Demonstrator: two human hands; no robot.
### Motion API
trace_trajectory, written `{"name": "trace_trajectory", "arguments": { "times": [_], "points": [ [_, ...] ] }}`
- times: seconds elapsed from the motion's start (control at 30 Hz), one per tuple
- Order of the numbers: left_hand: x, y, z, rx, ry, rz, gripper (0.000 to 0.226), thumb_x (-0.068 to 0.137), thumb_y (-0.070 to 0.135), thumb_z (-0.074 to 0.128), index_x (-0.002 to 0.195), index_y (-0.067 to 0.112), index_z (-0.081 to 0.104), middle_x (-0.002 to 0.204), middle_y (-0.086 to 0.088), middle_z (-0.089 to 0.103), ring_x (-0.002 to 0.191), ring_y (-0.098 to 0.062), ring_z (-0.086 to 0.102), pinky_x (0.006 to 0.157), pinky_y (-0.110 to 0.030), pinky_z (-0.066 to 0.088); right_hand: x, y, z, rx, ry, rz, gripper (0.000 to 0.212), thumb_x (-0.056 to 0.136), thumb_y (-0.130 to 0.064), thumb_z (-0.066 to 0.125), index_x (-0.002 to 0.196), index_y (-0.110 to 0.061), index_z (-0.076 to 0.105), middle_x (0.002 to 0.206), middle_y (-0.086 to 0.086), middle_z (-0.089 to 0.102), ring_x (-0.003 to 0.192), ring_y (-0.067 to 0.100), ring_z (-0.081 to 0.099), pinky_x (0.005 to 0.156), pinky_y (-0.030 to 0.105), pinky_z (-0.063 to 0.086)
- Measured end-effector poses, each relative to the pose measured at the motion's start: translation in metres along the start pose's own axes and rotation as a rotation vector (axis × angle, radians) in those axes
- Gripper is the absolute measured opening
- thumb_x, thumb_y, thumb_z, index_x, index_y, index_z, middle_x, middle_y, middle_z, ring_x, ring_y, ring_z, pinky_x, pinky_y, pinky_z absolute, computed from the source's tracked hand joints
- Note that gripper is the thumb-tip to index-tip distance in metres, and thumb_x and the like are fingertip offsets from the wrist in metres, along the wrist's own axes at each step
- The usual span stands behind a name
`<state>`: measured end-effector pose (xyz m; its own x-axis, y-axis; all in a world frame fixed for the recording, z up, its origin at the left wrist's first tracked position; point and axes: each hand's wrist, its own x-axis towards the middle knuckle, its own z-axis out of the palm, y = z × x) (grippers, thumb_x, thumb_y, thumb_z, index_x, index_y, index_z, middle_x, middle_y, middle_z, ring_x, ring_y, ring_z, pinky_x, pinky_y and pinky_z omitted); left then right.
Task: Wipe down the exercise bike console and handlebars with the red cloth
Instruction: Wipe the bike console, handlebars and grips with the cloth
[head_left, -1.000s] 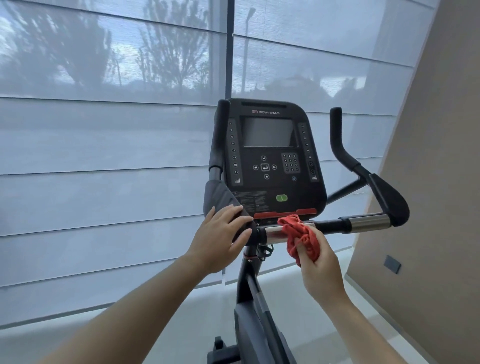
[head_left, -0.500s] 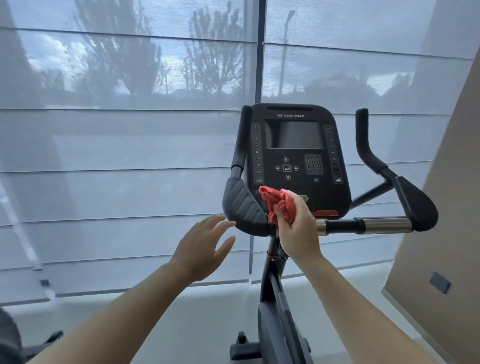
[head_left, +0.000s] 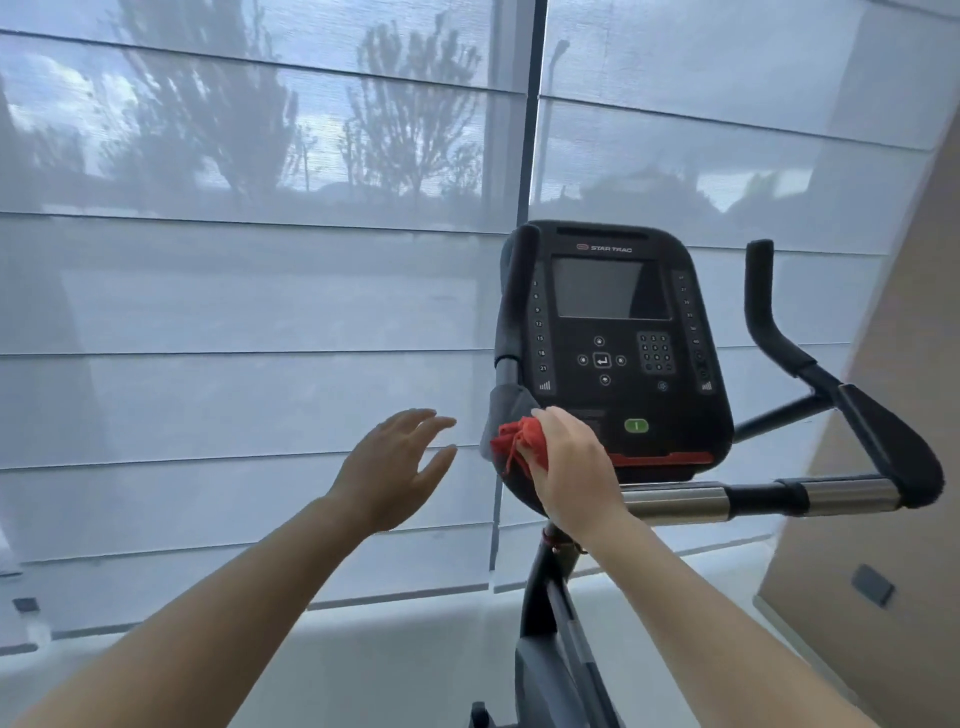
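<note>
The exercise bike's black console (head_left: 613, 332) stands right of centre, its screen dark. My right hand (head_left: 569, 467) grips the bunched red cloth (head_left: 519, 447) and presses it on the left handlebar pad (head_left: 511, 410), just below the console's left edge. My left hand (head_left: 397, 465) hovers in the air left of the bike, fingers spread, touching nothing. The right handlebar (head_left: 883, 441) curves up at the far right, with a chrome crossbar (head_left: 675, 501) running from it to the bike's stem.
Large windows with sheer grey blinds (head_left: 260, 312) fill the background close behind the bike. A beige wall (head_left: 909, 467) with a small dark outlet plate (head_left: 874, 584) stands at the right. The bike frame (head_left: 556, 649) runs down toward me.
My left hand let go of the left handlebar pad and moved away to the left. My right hand carried the cloth from the chrome crossbar up and left onto that pad.
</note>
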<state>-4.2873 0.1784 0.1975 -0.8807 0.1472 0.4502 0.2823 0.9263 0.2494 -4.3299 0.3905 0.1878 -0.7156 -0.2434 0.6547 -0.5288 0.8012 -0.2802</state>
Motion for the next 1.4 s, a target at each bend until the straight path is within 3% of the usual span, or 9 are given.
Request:
{"name": "trace_trajectory", "arguments": {
  "times": [0.33,0.43,0.5,0.63,0.77,0.97,1.1,1.27,1.4],
  "points": [
    [0.044,-0.052,0.015,-0.047,-0.055,0.114,0.050,0.095,0.052,0.030,0.138,0.029,0.044,0.146,0.003,0.041,0.135,-0.013,0.034,0.108,-0.028,0.028,-0.010,-0.030,-0.018,-0.043,-0.050,0.003,0.033,0.088,-0.036,0.052,0.117,-0.022,0.058,0.111,0.005,0.063,0.107,0.026,0.058,0.094,0.037,0.039],
    [0.041,-0.054,0.022,-0.030,-0.086,0.162,0.071,0.082,0.064,0.013,0.138,0.031,0.043,0.145,0.005,0.041,0.135,-0.013,0.034,0.109,-0.028,0.028,-0.001,-0.042,-0.017,-0.197,-0.210,0.270,0.058,0.087,-0.064,0.038,0.133,-0.029,0.044,0.139,0.001,0.044,0.130,0.023,0.036,0.105,0.053,0.027],
    [0.041,-0.055,0.023,-0.033,-0.073,0.178,0.074,0.080,0.065,0.009,0.138,0.031,0.042,0.146,0.006,0.040,0.135,-0.012,0.033,0.110,-0.028,0.027,0.002,-0.046,-0.006,-0.221,-0.196,0.347,0.067,0.081,-0.071,0.039,0.132,-0.028,0.047,0.138,0.003,0.046,0.127,0.026,0.039,0.102,0.052,0.036],
    [0.043,-0.055,0.020,-0.042,-0.078,0.206,0.076,0.079,0.065,0.007,0.139,0.031,0.041,0.147,0.007,0.039,0.136,-0.011,0.032,0.109,-0.025,0.026,0.008,-0.040,-0.005,-0.004,0.094,0.225,0.021,0.087,-0.033,0.061,0.099,-0.016,0.065,0.095,0.002,0.067,0.092,0.025,0.062,0.080,0.033,0.051],
    [0.056,-0.055,0.017,-0.049,-0.079,0.208,0.074,0.081,0.065,0.009,0.139,0.032,0.041,0.146,0.007,0.039,0.135,-0.011,0.032,0.109,-0.025,0.026,0.036,-0.034,-0.010,0.109,0.243,0.134,0.027,0.085,-0.025,0.067,0.109,-0.013,0.066,0.111,0.004,0.066,0.108,0.020,0.059,0.095,0.019,0.038],
    [0.064,-0.057,0.022,-0.054,-0.079,0.242,0.076,0.079,0.065,0.008,0.138,0.031,0.042,0.145,0.007,0.041,0.135,-0.011,0.033,0.108,-0.023,0.026,0.041,-0.021,-0.011,0.036,-0.239,0.083,0.070,0.078,-0.067,0.052,0.138,-0.033,0.040,0.147,-0.010,0.036,0.140,0.011,0.021,0.115,0.041,0.022],
    [0.068,-0.060,0.030,-0.058,-0.096,0.242,0.076,0.080,0.065,0.008,0.138,0.030,0.043,0.145,0.006,0.042,0.134,-0.012,0.035,0.108,-0.025,0.028,0.047,-0.033,-0.014,0.070,-0.153,0.163,0.080,0.069,-0.074,0.035,0.137,-0.033,0.041,0.148,-0.009,0.033,0.139,0.009,0.022,0.113,0.045,0.024],
    [0.067,-0.061,0.036,-0.036,-0.122,0.238,0.076,0.081,0.072,0.009,0.139,0.033,0.039,0.146,0.008,0.039,0.135,-0.010,0.033,0.108,-0.026,0.028,0.059,-0.048,-0.007,0.111,-0.115,0.246,0.062,0.074,-0.048,0.036,0.130,-0.026,0.048,0.137,-0.004,0.045,0.128,0.012,0.036,0.109,0.047,0.029],
    [0.071,-0.069,0.033,-0.021,-0.114,0.233,0.075,0.080,0.069,0.007,0.139,0.034,0.040,0.147,0.008,0.039,0.135,-0.011,0.033,0.109,-0.026,0.028,0.063,-0.044,0.004,-0.052,-0.163,0.326,0.060,0.089,-0.060,0.030,0.137,-0.026,0.041,0.144,0.000,0.040,0.134,0.019,0.031,0.109,0.051,0.027]
  ]
}}
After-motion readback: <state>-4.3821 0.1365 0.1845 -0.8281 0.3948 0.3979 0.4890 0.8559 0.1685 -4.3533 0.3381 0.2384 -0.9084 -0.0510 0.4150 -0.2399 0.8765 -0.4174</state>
